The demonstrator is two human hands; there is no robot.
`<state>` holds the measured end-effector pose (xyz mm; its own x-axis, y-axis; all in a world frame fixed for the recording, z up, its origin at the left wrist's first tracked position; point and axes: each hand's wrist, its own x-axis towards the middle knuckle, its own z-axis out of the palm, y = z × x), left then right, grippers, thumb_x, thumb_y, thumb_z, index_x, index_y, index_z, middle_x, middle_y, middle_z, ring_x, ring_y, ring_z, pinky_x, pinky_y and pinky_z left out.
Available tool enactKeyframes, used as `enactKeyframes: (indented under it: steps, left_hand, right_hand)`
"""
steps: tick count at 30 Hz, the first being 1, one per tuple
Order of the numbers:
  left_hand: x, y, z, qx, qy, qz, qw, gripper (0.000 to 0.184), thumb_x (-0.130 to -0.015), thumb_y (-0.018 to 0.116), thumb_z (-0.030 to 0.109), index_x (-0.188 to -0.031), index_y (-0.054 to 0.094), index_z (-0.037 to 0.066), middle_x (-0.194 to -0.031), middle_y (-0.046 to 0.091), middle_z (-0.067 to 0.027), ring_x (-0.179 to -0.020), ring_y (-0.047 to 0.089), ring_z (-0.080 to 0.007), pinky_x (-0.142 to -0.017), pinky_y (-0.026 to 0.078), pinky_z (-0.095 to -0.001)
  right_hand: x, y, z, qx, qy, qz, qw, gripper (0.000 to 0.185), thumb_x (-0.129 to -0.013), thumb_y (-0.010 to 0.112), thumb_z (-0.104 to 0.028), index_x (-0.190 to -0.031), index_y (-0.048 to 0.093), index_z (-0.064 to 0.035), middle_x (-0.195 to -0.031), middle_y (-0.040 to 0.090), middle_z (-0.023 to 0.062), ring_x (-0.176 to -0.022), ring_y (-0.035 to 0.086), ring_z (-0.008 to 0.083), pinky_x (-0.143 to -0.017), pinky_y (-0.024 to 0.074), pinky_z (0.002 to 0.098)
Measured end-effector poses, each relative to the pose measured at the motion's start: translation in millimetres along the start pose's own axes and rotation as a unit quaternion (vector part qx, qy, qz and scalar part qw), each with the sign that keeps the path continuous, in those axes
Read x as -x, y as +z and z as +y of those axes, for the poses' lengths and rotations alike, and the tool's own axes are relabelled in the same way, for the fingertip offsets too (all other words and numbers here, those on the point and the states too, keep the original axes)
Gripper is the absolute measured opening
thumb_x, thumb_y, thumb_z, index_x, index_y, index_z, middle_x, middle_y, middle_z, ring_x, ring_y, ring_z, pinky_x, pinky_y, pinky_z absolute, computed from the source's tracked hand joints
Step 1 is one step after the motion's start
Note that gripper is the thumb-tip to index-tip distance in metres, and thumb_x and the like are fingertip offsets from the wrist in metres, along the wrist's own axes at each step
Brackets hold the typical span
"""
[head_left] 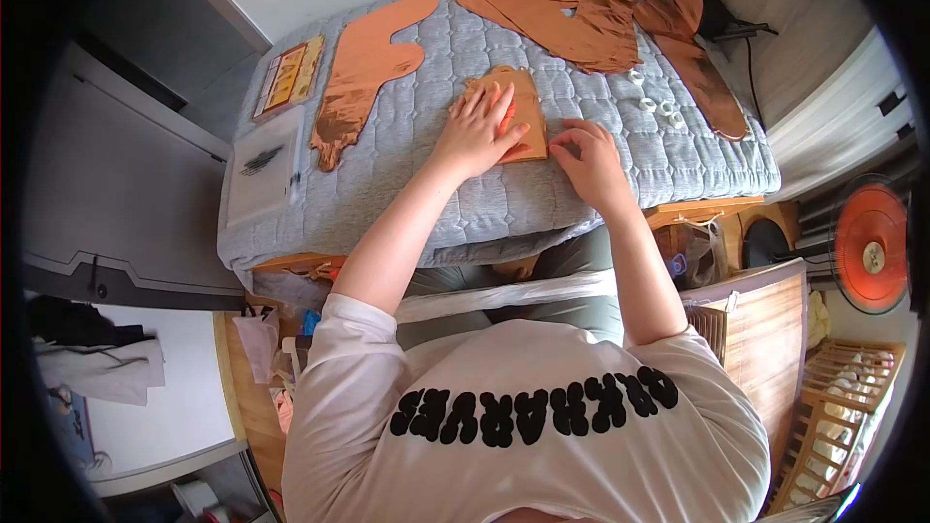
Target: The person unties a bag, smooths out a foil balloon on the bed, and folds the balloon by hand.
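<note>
Flat on a folded copper-coloured foil piece (529, 108) lies my left hand (478, 129), its fingers spread. An orange patch shows between its thumb and index finger. My right hand (589, 160) is at the right edge of the folded piece, thumb and index finger curled toward each other; whether they pinch anything is too small to tell. The piece rests on a grey quilted surface (436, 189).
Larger copper foil shapes (373, 50) lie at the left and a crumpled one (562, 15) at the back. Several small white rolls (648, 105) sit to the right. A flat packet (289, 77) and a clear sleeve (263, 169) are at the far left. A red fan (873, 244) stands right.
</note>
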<state>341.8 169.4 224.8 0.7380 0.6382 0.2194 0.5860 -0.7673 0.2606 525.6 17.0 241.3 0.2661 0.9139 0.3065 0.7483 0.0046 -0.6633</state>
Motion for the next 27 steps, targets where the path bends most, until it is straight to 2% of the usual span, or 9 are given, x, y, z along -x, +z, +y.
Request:
enactKeyframes:
  steps: [2,6,9,11,12,14,18,20,27]
  left_hand:
    - [0.1,-0.6,0.1,0.004,0.001,0.004,1.0,0.084,-0.102,0.036,0.07,-0.164,0.023,0.015,-0.166,0.029,-0.0214,-0.156,0.024,-0.0368,-0.127,0.013,-0.0522]
    - [0.3,-1.9,0.5,0.02,0.003,0.006,1.0,0.083,-0.102,0.037,0.069,-0.164,0.023,0.015,-0.166,0.03,-0.0221,-0.156,0.024,-0.0372,-0.127,0.013,-0.0529]
    - [0.0,-4.8,2.0,0.012,-0.007,-0.01,1.0,0.081,-0.103,0.034,0.068,-0.165,0.02,0.017,-0.167,0.028,-0.0203,-0.157,0.02,-0.0355,-0.127,0.013,-0.0521]
    - [-0.4,-6.7,3.3,0.003,-0.014,-0.026,1.0,0.079,-0.105,0.032,0.066,-0.166,0.017,0.019,-0.168,0.025,-0.0183,-0.158,0.017,-0.0337,-0.127,0.013,-0.0512]
    - [-0.7,-6.1,3.3,-0.003,-0.015,-0.026,1.0,0.079,-0.105,0.033,0.066,-0.166,0.017,0.019,-0.168,0.026,-0.0182,-0.158,0.017,-0.0338,-0.127,0.013,-0.0512]
    - [-0.8,-5.0,2.9,-0.01,-0.017,-0.025,0.999,0.078,-0.105,0.033,0.065,-0.166,0.017,0.019,-0.168,0.026,-0.018,-0.158,0.018,-0.0339,-0.127,0.013,-0.0511]
    - [-0.2,-1.9,1.4,0.006,-0.004,-0.001,1.0,0.08,-0.103,0.038,0.065,-0.164,0.023,0.015,-0.165,0.031,-0.0213,-0.156,0.024,-0.0356,-0.127,0.014,-0.0518]
    - [-0.2,-1.0,0.6,0.003,-0.001,0.003,1.0,0.08,-0.103,0.039,0.065,-0.163,0.023,0.015,-0.166,0.031,-0.0212,-0.156,0.023,-0.0354,-0.127,0.014,-0.0515]
    - [-0.5,-0.4,1.5,-0.012,-0.002,-0.001,1.0,0.082,-0.102,0.039,0.067,-0.163,0.024,0.014,-0.166,0.031,-0.0206,-0.157,0.022,-0.035,-0.127,0.013,-0.0507]
  right_hand:
    - [-2.9,3.1,-3.5,0.026,0.016,0.031,0.999,0.021,-0.09,0.073,-0.022,-0.103,0.077,-0.0051,-0.138,0.062,0.0154,-0.133,0.05,0.0369,-0.113,0.0393,0.0442]
    - [-7.7,9.9,-5.5,0.056,0.031,0.025,0.998,0.022,-0.091,0.072,-0.024,-0.102,0.077,-0.0051,-0.136,0.063,0.0155,-0.133,0.05,0.0373,-0.112,0.0398,0.0446]
    - [-10.7,12.8,-9.5,0.068,0.055,0.023,0.996,0.027,-0.091,0.072,-0.032,-0.101,0.077,-0.0074,-0.139,0.061,0.0155,-0.137,0.046,0.0366,-0.115,0.0349,0.0477]
    - [-11.4,10.5,-20.8,0.119,0.081,-0.005,0.99,0.032,-0.09,0.073,-0.041,-0.099,0.078,-0.0105,-0.146,0.057,0.015,-0.145,0.037,0.0374,-0.119,0.0256,0.0523]
    - [-12.5,11.6,-20.8,0.119,0.08,-0.004,0.99,0.032,-0.09,0.073,-0.041,-0.099,0.078,-0.0105,-0.146,0.057,0.015,-0.145,0.037,0.0374,-0.119,0.0256,0.0523]
    - [-16.1,14.3,-19.7,0.118,0.108,-0.034,0.987,0.034,-0.089,0.073,-0.046,-0.099,0.079,-0.0136,-0.154,0.051,0.014,-0.151,0.027,0.0377,-0.122,0.0155,0.0547]
    - [-21.2,15.6,-21.6,0.086,0.141,-0.045,0.985,0.034,-0.088,0.074,-0.046,-0.099,0.08,-0.0151,-0.159,0.047,0.0136,-0.153,0.023,0.0387,-0.122,0.0121,0.055]
    - [-21.4,18.6,-15.9,0.06,0.138,-0.044,0.988,0.031,-0.09,0.072,-0.046,-0.094,0.08,-0.0168,-0.162,0.043,0.0141,-0.154,0.02,0.0419,-0.121,0.0087,0.0652]
    - [-19.6,16.7,-19.8,0.09,0.15,-0.057,0.983,0.03,-0.09,0.071,-0.048,-0.094,0.081,-0.0194,-0.164,0.041,0.0106,-0.155,0.018,0.0414,-0.12,0.0075,0.0655]
